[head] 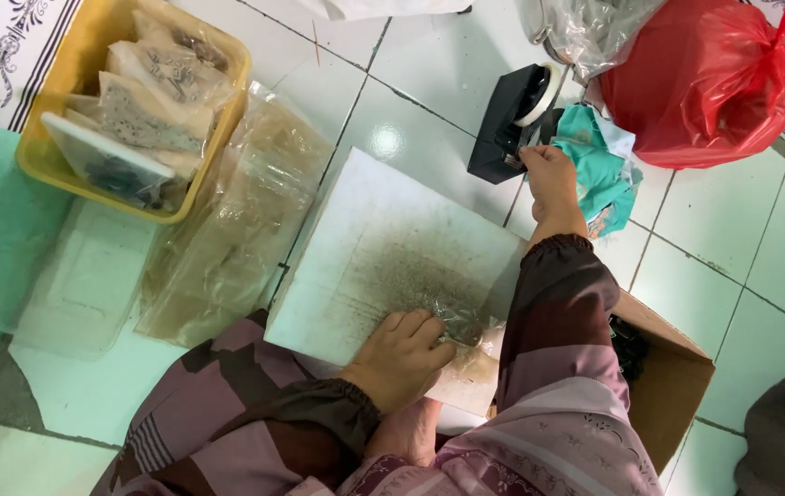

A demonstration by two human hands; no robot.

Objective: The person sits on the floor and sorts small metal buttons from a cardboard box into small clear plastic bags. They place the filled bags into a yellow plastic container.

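Head view looks straight down on a person who sits on a white tiled floor with a white board in front of the knees. Left hand lies palm down at the near part of the board, the fingers bent and pressed together on a small clear plastic packet with dark content; the packet lies flat on the board under the fingertips. Left arm, in a brown and pink sleeve, is bent close to the body. Right arm reaches forward over the board, almost straight, and the right hand is at the black tape dispenser on the floor beyond the board; its fingers are closed together at the front edge of the dispenser, but I cannot tell if they pinch the tape. Just beside this hand lies a crumpled teal cloth, and behind it a red plastic bag. On the left stands a yellow basket with filled packets, with clear bags beside it. A cardboard box is under the right arm.
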